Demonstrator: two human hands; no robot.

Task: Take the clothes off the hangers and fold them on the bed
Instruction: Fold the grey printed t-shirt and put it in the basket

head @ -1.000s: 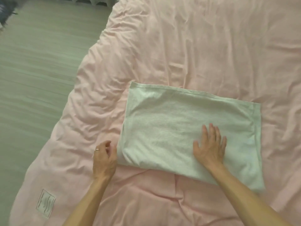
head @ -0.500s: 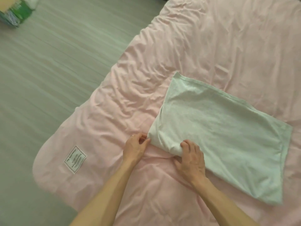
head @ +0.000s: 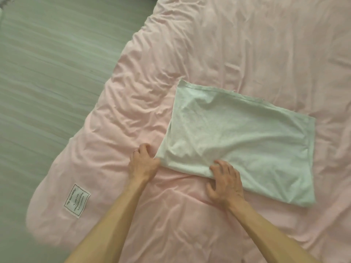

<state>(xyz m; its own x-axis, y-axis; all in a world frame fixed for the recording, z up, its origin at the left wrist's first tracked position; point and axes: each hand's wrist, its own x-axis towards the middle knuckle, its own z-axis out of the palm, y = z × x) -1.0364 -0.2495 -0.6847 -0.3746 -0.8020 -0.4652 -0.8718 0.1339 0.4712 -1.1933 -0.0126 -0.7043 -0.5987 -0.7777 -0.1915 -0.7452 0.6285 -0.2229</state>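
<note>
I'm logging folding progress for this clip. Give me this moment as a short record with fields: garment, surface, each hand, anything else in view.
garment: pale green folded garment, a rough rectangle, bunched along its near edge
surface: wrinkled pink duvet
left hand: fingers curled at the garment's near-left corner; a pinch is not plainly visible
right hand: fingers curled over the bunched near edge, gripping it
other: white label on the duvet's near-left part; floor to the left
hangers: none in view
</note>
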